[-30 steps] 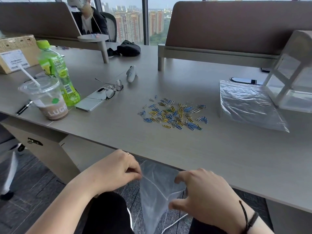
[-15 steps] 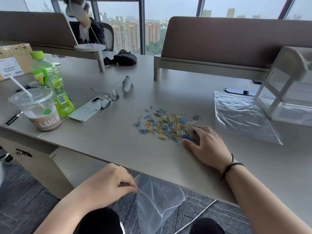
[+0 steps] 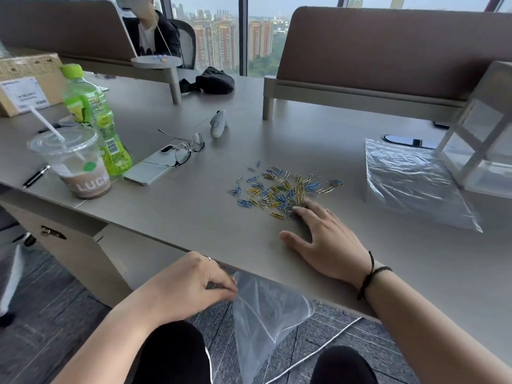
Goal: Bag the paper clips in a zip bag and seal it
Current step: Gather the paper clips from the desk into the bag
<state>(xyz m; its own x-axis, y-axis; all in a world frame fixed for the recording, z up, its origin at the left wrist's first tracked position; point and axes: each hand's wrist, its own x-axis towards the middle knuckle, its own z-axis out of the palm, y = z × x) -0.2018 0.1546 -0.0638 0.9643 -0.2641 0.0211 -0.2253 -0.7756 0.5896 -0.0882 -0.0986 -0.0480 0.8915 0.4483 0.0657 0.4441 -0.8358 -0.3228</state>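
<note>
Clips (image 3: 282,191) are scattered mid-desk (image 3: 194,217). Right hand (image 3: 324,235) is laid open, flat at their near edge. Bag (image 3: 266,314) is pinched by left hand (image 3: 191,284) below desk edge. Sweeping is best done slowly, with bag mouth held wide under the edge.

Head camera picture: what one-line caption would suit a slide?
Right hand reaches the paper clips while left hand holds a zip bag below the table edge.

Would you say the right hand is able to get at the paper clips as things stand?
Probably yes: the right hand lies flat on the table, its fingertips already at the near edge of the paper clips, nothing between.
</note>
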